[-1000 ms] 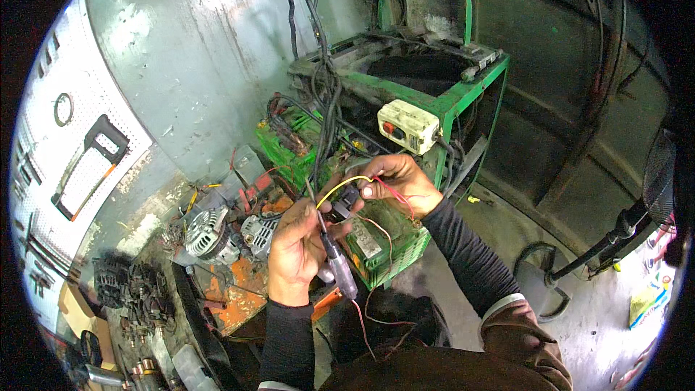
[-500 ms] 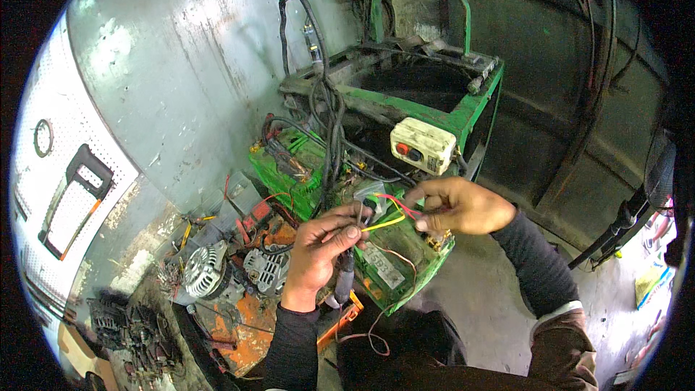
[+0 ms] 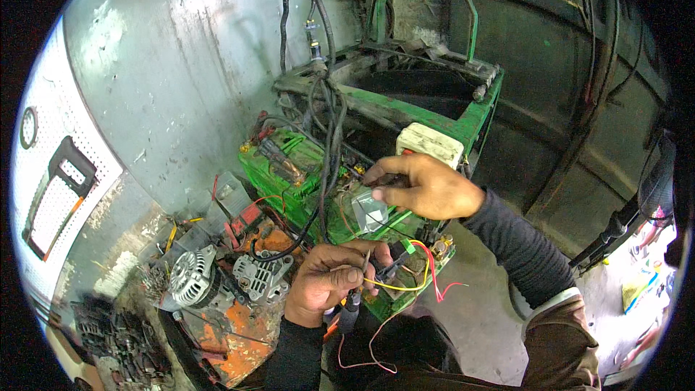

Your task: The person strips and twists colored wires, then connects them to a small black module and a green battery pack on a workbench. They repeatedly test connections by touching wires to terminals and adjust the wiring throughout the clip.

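Observation:
My left hand [image 3: 329, 281] is closed around a small black connector [image 3: 392, 273] that has yellow and red wires [image 3: 427, 275] coming out of it. A thin pointed tip sticks up from these fingers, and the dark handle [image 3: 349, 313] of a slim tool hangs below the palm. The loose red wire ends point right over a green-cased battery [image 3: 384, 309]. My right hand [image 3: 427, 187] hovers above it, thumb and forefinger apart. Just under its fingertips is a small clear plastic bag [image 3: 370, 211]; whether they touch is hard to tell.
Another green battery [image 3: 279, 170] with cables stands behind. A green metal frame cart [image 3: 463, 119] carries a cream switch box [image 3: 432, 142]. Alternators [image 3: 194, 275] lie on an orange bench [image 3: 242, 337] at left. Thick black cables [image 3: 329, 123] hang down; a thin pink wire [image 3: 373, 344] loops low.
My right hand has let go of the red and yellow wires and moved up and left to the plastic bag. The wires now hang rightward from the connector in my left hand.

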Action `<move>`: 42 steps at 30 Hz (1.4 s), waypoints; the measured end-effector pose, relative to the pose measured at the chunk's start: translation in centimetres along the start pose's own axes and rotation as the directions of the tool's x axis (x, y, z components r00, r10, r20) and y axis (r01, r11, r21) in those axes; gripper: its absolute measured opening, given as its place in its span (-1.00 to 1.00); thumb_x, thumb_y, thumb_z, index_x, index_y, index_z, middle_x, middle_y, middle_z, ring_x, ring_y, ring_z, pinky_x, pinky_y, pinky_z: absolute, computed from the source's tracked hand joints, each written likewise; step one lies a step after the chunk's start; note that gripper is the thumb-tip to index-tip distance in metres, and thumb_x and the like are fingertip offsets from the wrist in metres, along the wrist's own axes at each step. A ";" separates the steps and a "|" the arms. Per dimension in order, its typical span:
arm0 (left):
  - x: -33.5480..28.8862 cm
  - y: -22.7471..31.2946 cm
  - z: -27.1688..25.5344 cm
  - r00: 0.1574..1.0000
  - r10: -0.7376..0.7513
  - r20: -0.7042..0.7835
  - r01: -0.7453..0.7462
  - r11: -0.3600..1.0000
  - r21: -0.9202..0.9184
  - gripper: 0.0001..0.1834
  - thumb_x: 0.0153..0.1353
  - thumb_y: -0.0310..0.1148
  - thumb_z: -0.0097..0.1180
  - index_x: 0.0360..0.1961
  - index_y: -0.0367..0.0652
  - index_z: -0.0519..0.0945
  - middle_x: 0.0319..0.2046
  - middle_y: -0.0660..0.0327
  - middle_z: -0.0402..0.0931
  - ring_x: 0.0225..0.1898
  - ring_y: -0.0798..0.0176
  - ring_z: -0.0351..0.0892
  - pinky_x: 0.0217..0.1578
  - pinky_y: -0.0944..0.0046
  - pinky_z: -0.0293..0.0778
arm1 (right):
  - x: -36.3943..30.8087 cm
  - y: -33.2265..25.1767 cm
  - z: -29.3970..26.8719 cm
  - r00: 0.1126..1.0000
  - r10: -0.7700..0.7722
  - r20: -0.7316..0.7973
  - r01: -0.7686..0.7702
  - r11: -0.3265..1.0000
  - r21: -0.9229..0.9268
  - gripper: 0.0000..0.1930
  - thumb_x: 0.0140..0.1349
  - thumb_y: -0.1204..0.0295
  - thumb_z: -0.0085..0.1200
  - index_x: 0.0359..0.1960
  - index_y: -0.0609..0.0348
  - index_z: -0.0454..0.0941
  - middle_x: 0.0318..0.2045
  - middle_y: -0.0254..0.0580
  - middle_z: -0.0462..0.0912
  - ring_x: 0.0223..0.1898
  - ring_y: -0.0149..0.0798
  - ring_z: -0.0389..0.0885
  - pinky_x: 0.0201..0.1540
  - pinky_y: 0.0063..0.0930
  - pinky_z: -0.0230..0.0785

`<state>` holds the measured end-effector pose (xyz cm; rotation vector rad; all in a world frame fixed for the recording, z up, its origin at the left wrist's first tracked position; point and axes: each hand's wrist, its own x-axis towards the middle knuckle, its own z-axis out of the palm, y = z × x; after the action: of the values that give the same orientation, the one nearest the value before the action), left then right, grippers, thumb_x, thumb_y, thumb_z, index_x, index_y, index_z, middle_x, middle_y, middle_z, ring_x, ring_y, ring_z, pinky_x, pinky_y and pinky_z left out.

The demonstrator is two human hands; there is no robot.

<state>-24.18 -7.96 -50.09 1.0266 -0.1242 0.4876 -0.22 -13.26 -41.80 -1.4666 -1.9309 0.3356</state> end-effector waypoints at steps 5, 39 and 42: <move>0.5 -0.2 -1.1 0.999 -0.040 0.016 0.041 0.998 -0.057 -0.73 0.22 -0.32 0.27 -0.25 -0.40 0.69 0.04 -0.11 0.55 -0.13 0.16 0.60 -0.18 0.21 0.56 | 1.1 1.3 2.3 0.939 0.308 0.156 -0.340 0.751 0.565 -0.81 0.20 0.48 0.33 -0.22 0.27 0.60 -0.43 -0.18 0.68 -0.48 -0.38 0.67 -0.49 -0.52 0.56; 4.2 2.4 -6.2 0.919 -0.339 -0.203 0.308 0.937 -0.166 -0.63 0.24 -0.32 0.25 -0.05 -0.42 0.66 -0.01 0.08 0.64 -0.19 0.30 0.61 -0.18 0.26 0.54 | 5.0 5.5 8.3 0.850 0.394 -0.351 -0.525 0.697 -0.489 -0.84 0.10 0.44 0.17 -0.35 0.28 0.54 -0.42 0.21 0.63 -0.30 0.27 0.64 -0.22 0.08 0.50; 3.8 2.8 -6.1 0.912 -0.332 -0.239 0.319 0.943 -0.091 -0.66 0.26 -0.34 0.24 -0.07 -0.42 0.67 0.01 0.07 0.63 -0.18 0.29 0.62 -0.19 0.25 0.54 | 6.1 6.0 8.5 0.859 0.392 -0.330 -0.511 0.702 -0.496 -0.86 0.12 0.47 0.15 -0.33 0.28 0.56 -0.40 0.20 0.63 -0.30 0.26 0.64 -0.20 0.08 0.50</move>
<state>-22.80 -0.39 -49.81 0.9059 0.2591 0.3033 -2.10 -4.04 -49.29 -2.2895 -1.5371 -0.2104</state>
